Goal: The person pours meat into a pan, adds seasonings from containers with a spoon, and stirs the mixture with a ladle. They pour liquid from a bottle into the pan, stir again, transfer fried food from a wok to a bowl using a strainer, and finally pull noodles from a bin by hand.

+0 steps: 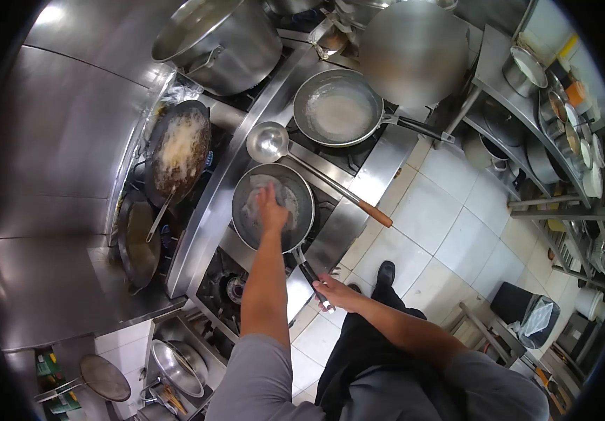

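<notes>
My right hand (334, 291) is wrapped round the black handle (309, 275) of a frying pan (301, 228) on the stove. Inside that pan, my left hand (272, 212) reaches down with its fingers on a pale, thin, limp piece (252, 205); what it is made of I cannot tell. Whitish residue coats the pan's bottom. A ladle (268, 142) with a wooden handle lies just beyond the pan, its handle pointing towards the floor. Further up, a second frying pan (337, 109) has a whitish layer over its bottom.
A large steel pot (225, 49) stands at the upper left. Below it, a dark wok (177, 151) holds foaming, frying contents with a utensil in it; another wok (139, 242) sits beside it. Metal shelves (541, 147) with pots line the right. Steel bowls (180, 368) are lower left.
</notes>
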The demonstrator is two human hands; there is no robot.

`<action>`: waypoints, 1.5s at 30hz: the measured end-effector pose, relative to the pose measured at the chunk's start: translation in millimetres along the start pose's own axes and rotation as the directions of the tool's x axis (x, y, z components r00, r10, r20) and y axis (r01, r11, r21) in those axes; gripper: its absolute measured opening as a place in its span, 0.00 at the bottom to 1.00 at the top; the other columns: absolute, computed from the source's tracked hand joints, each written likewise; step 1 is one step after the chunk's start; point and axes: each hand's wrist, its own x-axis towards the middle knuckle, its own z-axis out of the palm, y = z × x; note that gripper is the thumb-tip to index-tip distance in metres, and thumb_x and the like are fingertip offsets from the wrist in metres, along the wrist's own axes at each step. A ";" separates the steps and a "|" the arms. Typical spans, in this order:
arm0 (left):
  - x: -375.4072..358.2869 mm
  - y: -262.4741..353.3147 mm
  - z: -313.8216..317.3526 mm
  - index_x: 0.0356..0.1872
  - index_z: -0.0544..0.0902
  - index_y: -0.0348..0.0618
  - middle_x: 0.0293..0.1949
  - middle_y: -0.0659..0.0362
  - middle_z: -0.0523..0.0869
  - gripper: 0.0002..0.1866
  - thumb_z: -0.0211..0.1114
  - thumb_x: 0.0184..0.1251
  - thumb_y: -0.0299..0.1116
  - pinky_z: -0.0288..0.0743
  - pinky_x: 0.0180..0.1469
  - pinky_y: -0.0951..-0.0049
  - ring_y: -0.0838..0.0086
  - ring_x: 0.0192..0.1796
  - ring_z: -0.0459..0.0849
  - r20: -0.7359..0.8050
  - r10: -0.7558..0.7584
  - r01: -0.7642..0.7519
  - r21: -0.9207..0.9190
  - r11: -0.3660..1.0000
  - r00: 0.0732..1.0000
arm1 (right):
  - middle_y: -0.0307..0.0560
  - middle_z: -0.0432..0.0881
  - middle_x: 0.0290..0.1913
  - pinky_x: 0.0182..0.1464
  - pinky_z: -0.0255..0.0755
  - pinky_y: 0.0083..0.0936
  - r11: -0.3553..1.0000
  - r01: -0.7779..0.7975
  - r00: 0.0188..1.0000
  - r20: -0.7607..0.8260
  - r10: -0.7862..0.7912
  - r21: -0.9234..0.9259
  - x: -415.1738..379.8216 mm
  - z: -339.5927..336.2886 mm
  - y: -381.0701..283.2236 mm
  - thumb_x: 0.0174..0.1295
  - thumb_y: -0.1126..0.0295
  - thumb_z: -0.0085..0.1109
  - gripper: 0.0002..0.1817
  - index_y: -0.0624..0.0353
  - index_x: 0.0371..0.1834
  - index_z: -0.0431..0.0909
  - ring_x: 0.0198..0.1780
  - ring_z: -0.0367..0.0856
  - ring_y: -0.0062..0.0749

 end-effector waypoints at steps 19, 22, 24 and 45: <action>-158.5 -48.3 -172.2 0.46 0.82 0.37 0.39 0.52 0.87 0.23 0.53 0.44 0.17 0.75 0.46 0.71 0.66 0.42 0.84 0.652 0.136 0.021 -0.227 0.974 0.746 | 0.44 0.78 0.30 0.42 0.76 0.25 0.755 0.240 0.790 -0.330 -0.517 -0.610 22.6 -56.4 -11.6 0.67 0.50 0.60 0.23 0.62 0.45 0.72 0.35 0.81 0.31; -228.1 -124.3 -174.2 0.53 0.81 0.44 0.49 0.48 0.84 0.24 0.60 0.50 0.27 0.73 0.57 0.65 0.56 0.55 0.81 0.581 0.009 0.086 -0.135 0.987 0.814 | 0.58 0.75 0.48 0.56 0.70 0.41 0.330 0.125 0.284 -0.285 -0.915 -0.935 -8.9 -103.0 -72.6 0.59 0.68 0.65 0.21 0.62 0.53 0.72 0.54 0.74 0.52; -274.8 -186.3 -141.3 0.58 0.79 0.47 0.55 0.47 0.82 0.27 0.62 0.52 0.29 0.71 0.63 0.64 0.55 0.61 0.78 0.537 0.016 0.046 -0.103 0.994 0.844 | 0.61 0.78 0.49 0.55 0.71 0.44 0.431 -0.070 0.256 -0.434 -0.864 -0.900 3.1 -133.3 -79.6 0.56 0.65 0.65 0.25 0.61 0.56 0.72 0.53 0.76 0.58; -235.4 88.8 -153.0 0.70 0.60 0.43 0.45 0.53 0.84 0.29 0.61 0.72 0.31 0.79 0.47 0.73 0.71 0.47 0.83 0.316 0.193 0.310 -0.949 0.058 0.929 | 0.61 0.82 0.40 0.44 0.76 0.42 0.213 0.188 0.687 -0.026 -0.726 -0.959 -137.0 41.1 -100.2 0.61 0.60 0.59 0.26 0.62 0.59 0.72 0.39 0.82 0.55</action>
